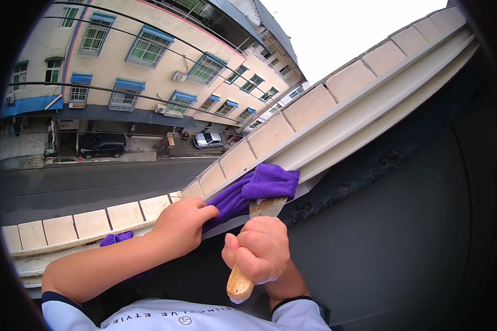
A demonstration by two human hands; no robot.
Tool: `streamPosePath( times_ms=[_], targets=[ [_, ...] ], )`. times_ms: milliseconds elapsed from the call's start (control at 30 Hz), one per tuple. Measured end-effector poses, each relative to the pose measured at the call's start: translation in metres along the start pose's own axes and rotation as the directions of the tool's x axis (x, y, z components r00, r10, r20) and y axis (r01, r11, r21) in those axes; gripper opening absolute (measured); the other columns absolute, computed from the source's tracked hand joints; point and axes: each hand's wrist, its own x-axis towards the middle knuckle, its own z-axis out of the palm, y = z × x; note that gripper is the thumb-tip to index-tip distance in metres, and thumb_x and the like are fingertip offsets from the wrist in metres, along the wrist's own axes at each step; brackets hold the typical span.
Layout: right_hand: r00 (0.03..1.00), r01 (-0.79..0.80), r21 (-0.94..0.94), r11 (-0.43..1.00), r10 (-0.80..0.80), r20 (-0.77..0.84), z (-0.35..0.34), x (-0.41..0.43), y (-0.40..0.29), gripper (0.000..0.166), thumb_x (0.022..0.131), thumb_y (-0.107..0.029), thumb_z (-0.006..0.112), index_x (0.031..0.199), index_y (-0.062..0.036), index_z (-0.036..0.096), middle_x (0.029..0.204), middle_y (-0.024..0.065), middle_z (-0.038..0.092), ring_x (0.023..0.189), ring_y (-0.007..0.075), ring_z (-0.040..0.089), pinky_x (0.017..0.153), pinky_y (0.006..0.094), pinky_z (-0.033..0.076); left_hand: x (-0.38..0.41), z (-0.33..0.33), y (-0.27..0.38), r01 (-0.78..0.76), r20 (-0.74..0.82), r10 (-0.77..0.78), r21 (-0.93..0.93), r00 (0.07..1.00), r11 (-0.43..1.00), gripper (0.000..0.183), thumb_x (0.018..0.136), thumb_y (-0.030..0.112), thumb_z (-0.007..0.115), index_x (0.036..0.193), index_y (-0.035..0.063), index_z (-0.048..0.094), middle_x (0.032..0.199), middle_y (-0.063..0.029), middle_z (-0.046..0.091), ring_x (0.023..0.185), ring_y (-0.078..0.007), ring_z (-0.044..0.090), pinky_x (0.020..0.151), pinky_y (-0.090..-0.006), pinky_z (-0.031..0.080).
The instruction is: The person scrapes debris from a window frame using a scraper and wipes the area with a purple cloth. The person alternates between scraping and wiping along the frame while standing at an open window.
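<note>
My right hand (261,247) is closed around the wooden handle (239,285) of a scraper, with some white suds on the hand and the handle's end. The scraper's stained metal blade (268,207) points away from me, and its tip is covered by a folded purple cloth (271,182). My left hand (187,225) pinches the gathered part of that cloth, to the left of the blade. The cloth lies over the white window track (356,128). Another bit of purple cloth (117,238) shows beyond my left forearm.
Beige tiles (310,105) line the outer sill beyond the track, with a drop to the street (87,182). Overhead wires (149,97) cross before a tiled building (157,70). A dark patterned surface (356,186) runs along the track's inner side.
</note>
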Motion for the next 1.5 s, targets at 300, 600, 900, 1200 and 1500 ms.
streamPosePath(
  times_ms=[300,600,900,1200,1500],
  targets=[
    [0.986,-0.092,0.135,0.987,0.109,-0.127,0.059,-0.04,-0.009,0.026,0.065,0.009,0.068,0.08,-0.0028,0.05,0.055,0.003,0.045,0.04,0.0178,0.044,0.037,0.0288,0.034,-0.024,-0.005,-0.019,0.232,0.329,-0.241,0.067,0.913,0.97,0.02,0.075,0.009,0.061,0.094,0.0076,0.065,0.091,-0.0148,0.066,0.088,-0.0357,0.062,0.076,-0.0422,0.05],
    [0.962,-0.131,0.154,0.979,0.162,-0.218,0.034,-0.036,-0.017,0.032,0.066,0.011,0.066,0.084,-0.0056,0.046,0.057,0.0045,0.048,0.041,0.0186,0.046,0.037,0.0289,0.036,0.016,0.016,-0.019,0.523,0.452,-0.326,-0.43,0.831,0.736,0.043,0.089,0.014,0.06,0.13,0.0115,0.046,0.086,-0.0091,0.065,0.078,-0.0136,0.062,0.073,-0.0297,0.051],
    [0.939,-0.165,0.317,0.934,0.247,-0.238,0.013,-0.04,-0.028,0.031,0.065,0.012,0.064,0.083,-0.0059,0.047,0.057,0.0052,0.048,0.04,0.0185,0.045,0.039,0.0282,0.038,0.036,0.042,-0.021,0.299,0.231,-0.24,-0.265,0.943,0.917,0.014,0.089,0.012,0.058,0.1,0.0027,0.059,0.067,-0.0027,0.058,0.051,-0.0091,0.054,0.047,-0.0256,0.045],
    [0.905,-0.27,0.392,0.88,0.371,-0.208,-0.029,-0.049,-0.063,0.028,0.073,0.011,0.059,0.088,-0.0071,0.042,0.061,0.0057,0.051,0.041,0.017,0.048,0.041,0.0299,0.045,0.058,0.037,0.018,0.107,0.0,-0.21,-0.863,0.978,0.495,0.009,0.094,0.006,0.056,0.1,0.0019,0.06,0.086,-0.0003,0.063,0.08,-0.0038,0.056,0.072,-0.0193,0.045],
    [0.838,-0.362,0.139,0.922,0.387,-0.384,-0.052,-0.07,-0.083,0.03,0.074,0.002,0.067,0.087,-0.01,0.043,0.061,0.0059,0.052,0.045,0.0191,0.052,0.048,0.0305,0.051,0.149,0.021,0.079,-0.45,-0.537,0.196,-0.395,0.821,0.801,0.017,0.086,-0.002,0.06,0.103,-0.0003,0.062,0.083,-0.0041,0.058,0.072,-0.0107,0.052,0.068,-0.0231,0.044]
  ],
)
